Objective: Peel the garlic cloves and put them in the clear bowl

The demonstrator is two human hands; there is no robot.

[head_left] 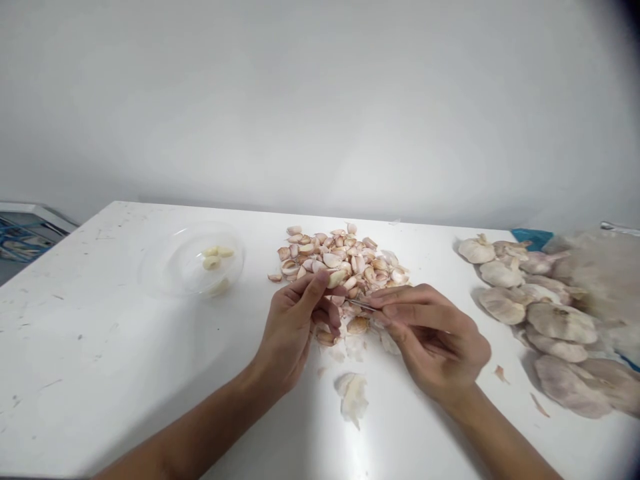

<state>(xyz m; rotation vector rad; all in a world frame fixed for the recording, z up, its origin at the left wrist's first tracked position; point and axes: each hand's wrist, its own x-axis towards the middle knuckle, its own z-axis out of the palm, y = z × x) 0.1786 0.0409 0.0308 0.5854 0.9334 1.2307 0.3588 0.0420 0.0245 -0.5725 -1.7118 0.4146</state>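
Indoor food-preparation area; kitchen or workroom cannot be told
A white table (100, 347) is set against a plain white wall (320, 113); garlic bulbs (560, 323) and loose garlic cloves (330, 260) are laid out on it.

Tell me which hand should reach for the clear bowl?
Left, probably: the left hand is nearer the clear bowl, while the right hand is busy holding a small metal blade.

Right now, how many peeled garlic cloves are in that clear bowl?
3 peeled garlic cloves lie together in the clear bowl; a pale shape near its rim may be a fourth.
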